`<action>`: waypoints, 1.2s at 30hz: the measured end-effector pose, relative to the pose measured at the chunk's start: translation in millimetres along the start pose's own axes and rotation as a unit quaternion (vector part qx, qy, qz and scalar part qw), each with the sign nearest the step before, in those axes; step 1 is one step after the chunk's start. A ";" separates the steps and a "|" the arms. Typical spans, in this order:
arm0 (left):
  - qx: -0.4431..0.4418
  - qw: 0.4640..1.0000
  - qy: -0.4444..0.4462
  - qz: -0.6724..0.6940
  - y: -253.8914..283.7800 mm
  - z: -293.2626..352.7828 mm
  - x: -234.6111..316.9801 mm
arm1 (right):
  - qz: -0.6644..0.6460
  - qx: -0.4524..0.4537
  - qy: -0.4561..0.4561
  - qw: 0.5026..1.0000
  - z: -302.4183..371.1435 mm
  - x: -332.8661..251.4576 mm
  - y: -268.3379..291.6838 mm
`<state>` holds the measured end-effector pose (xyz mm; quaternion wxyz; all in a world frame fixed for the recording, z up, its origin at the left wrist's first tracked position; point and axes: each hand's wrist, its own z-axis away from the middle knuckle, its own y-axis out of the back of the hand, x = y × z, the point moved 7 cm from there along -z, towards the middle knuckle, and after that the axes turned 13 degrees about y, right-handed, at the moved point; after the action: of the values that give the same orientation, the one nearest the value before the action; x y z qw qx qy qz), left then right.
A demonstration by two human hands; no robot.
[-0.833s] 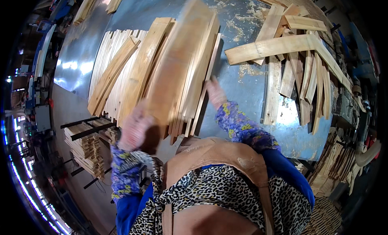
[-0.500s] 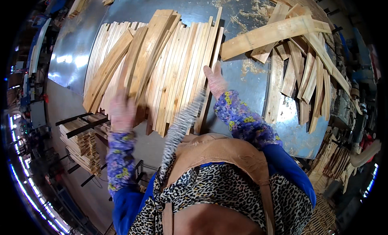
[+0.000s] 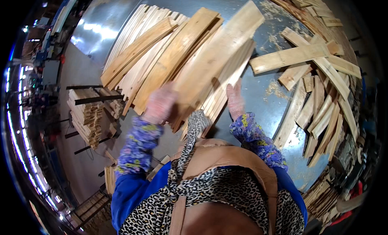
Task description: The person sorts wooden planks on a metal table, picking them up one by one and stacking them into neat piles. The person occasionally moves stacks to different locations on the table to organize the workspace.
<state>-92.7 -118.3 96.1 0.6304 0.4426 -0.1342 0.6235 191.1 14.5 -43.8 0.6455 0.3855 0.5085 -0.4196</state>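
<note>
My left hand (image 3: 161, 103), in a pale pinkish glove, is closed at the near left end of a wide wooden board (image 3: 222, 53). That board lies slanted over a row of narrow wooden strips (image 3: 135, 31) set side by side on the metal table. Its fingers are partly hidden and a little blurred. My right hand (image 3: 235, 101) is open, fingers extended, at the right side of the row near its front. Left of the held board, a few more boards (image 3: 180, 53) rest on the strips, and a curved board (image 3: 137, 53) lies farthest left.
Loose wooden offcuts (image 3: 319, 93) lie in a crossed heap at the right of the metal table (image 3: 266, 87), with sawdust around. Stacked wood (image 3: 87, 113) sits on a dark metal rack (image 3: 99, 99) at lower left. More wood pieces (image 3: 323, 194) stand at lower right.
A wide board now covers the right part of the row. My left hand has moved rightward to that board's near end. My right hand stays beside the row; the whole view has shifted.
</note>
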 end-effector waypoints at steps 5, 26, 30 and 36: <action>0.117 0.987 0.017 -0.109 151.1 -25.7 -6.6 | 0.070 0.063 0.044 0.995 -6.3 21.4 -7.5; -0.019 0.989 0.054 -0.137 165.6 -102.9 -42.2 | 0.009 0.058 0.098 0.993 -8.3 -10.0 -14.4; -0.039 0.986 0.028 -0.160 139.4 -99.1 -27.1 | 0.069 0.070 0.058 0.993 -9.8 6.4 -8.8; 0.175 0.880 -0.145 -0.417 86.2 -33.8 -3.1 | 0.272 0.175 0.057 0.944 -1.0 11.5 -9.1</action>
<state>-184.2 -110.4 108.2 0.7178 0.6463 0.0846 0.2447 183.8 10.6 -55.9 0.6272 0.6395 0.3387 -0.2880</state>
